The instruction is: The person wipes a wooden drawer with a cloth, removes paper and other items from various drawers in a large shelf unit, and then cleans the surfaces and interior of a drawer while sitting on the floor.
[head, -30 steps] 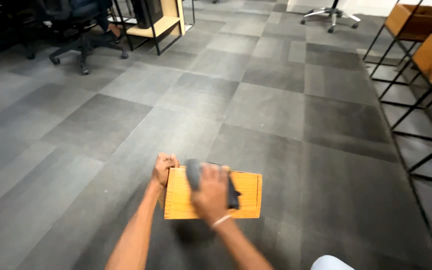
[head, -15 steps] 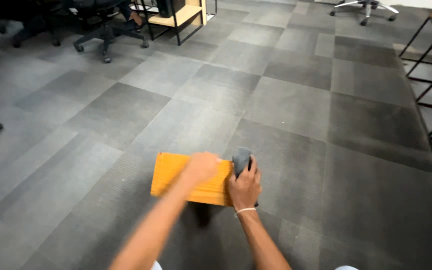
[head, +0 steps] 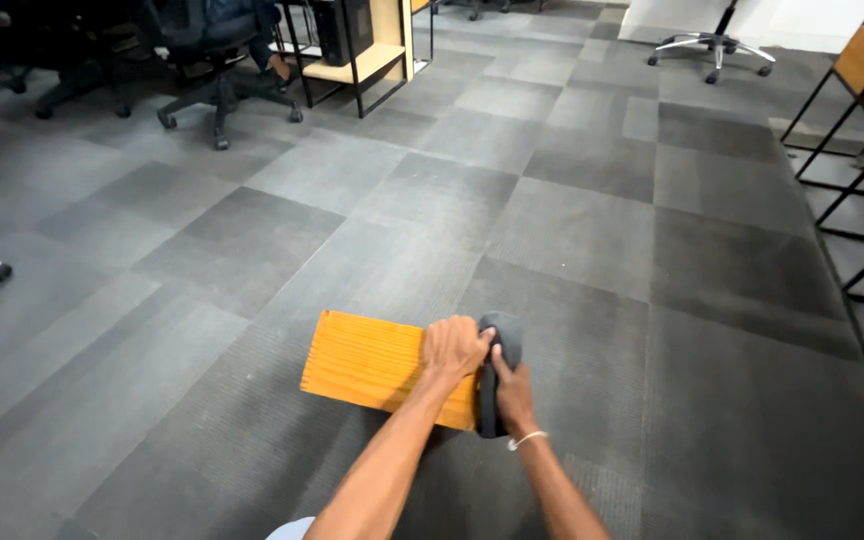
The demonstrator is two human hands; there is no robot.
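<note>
A view from a head-worn camera looks down at two bare arms reaching forward over a grey carpet-tile floor (head: 572, 220). Between the hands sits an orange wooden board (head: 372, 365), a flat rectangle with visible grain, held above the floor and tilted slightly, its long side running left to right.

The left hand (head: 452, 348) rests on the board's right end, fingers curled down over the top and far edge, closed in a grip on the wood. The right hand (head: 512, 392) is just beside it, touching it, fingers folded around a dark grey cloth (head: 500, 345). The cloth is bunched over the board's right end and hangs down its side edge, pressed against the wood by the right hand. A thin white band circles the right wrist.

Farther off, at upper left, black office chairs (head: 217, 55) on wheels stand near a light wood shelf (head: 367, 50) with black metal legs. At the right edge, black metal frames (head: 852, 190) with orange wooden tops stand in a row. Another chair base (head: 714, 48) shows at the top.
</note>
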